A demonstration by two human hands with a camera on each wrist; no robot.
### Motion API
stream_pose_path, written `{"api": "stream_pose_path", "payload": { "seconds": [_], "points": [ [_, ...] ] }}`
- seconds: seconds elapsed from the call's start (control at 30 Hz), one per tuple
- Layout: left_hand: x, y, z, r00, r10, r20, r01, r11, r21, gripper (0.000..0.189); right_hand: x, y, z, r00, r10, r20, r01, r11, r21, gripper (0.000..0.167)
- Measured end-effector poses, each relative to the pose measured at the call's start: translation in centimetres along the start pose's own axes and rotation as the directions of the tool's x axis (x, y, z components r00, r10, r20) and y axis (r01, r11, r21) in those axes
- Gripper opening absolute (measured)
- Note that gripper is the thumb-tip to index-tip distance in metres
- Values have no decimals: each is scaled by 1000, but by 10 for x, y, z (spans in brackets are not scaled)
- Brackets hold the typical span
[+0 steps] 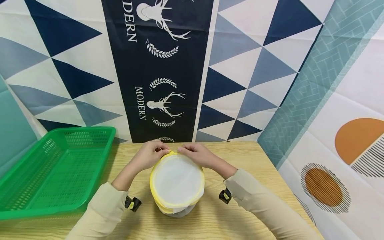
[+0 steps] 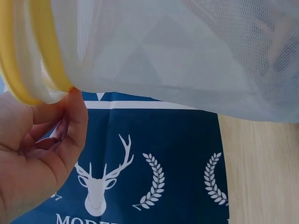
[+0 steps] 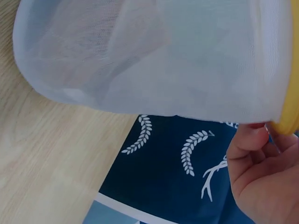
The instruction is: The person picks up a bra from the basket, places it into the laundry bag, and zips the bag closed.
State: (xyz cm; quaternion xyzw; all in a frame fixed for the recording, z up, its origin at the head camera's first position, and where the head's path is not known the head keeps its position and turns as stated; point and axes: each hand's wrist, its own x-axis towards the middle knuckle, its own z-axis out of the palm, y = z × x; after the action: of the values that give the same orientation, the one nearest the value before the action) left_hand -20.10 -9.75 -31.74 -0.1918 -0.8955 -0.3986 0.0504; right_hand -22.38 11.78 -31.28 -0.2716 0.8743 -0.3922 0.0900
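A round white mesh laundry bag (image 1: pixel 177 181) with yellow trim stands on the table, its flat lid facing up in the head view. My left hand (image 1: pixel 151 155) pinches the yellow-edged rim at the far side, left of the middle. Thumb and finger of that hand (image 2: pixel 46 144) meet right at the yellow bands (image 2: pixel 49 46) in the left wrist view. Close beside it, my right hand (image 1: pixel 199 155) grips the same rim a little to the right. In the right wrist view, a thin shiny sliver (image 3: pixel 274 139) shows between its fingers below the yellow trim (image 3: pixel 292 102).
A green plastic basket (image 1: pixel 60 173) with perforated walls stands at the left of the wooden table (image 1: pixel 240 206). A patterned cloth (image 1: pixel 168 73) with deer heads and triangles hangs behind the table's far edge. Another printed cloth (image 1: pixel 339 143) lines the right side.
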Motion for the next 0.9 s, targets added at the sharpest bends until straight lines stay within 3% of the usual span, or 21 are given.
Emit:
{"api": "stream_pose_path", "payload": {
  "seconds": [0.2,0.5,0.9],
  "points": [
    [1,1,1,1000,-6,10,6,1000,-18,12,4,-3,0,999,-38,36,39,999,-11,23],
    [2,3,1,1000,-9,17,9,1000,-16,12,1,-7,-2,993,-6,121,1,999,41,27],
    [9,10,-5,999,-15,52,16,999,-28,12,-2,-12,-9,990,27,138,-38,996,78,28]
  ]
}}
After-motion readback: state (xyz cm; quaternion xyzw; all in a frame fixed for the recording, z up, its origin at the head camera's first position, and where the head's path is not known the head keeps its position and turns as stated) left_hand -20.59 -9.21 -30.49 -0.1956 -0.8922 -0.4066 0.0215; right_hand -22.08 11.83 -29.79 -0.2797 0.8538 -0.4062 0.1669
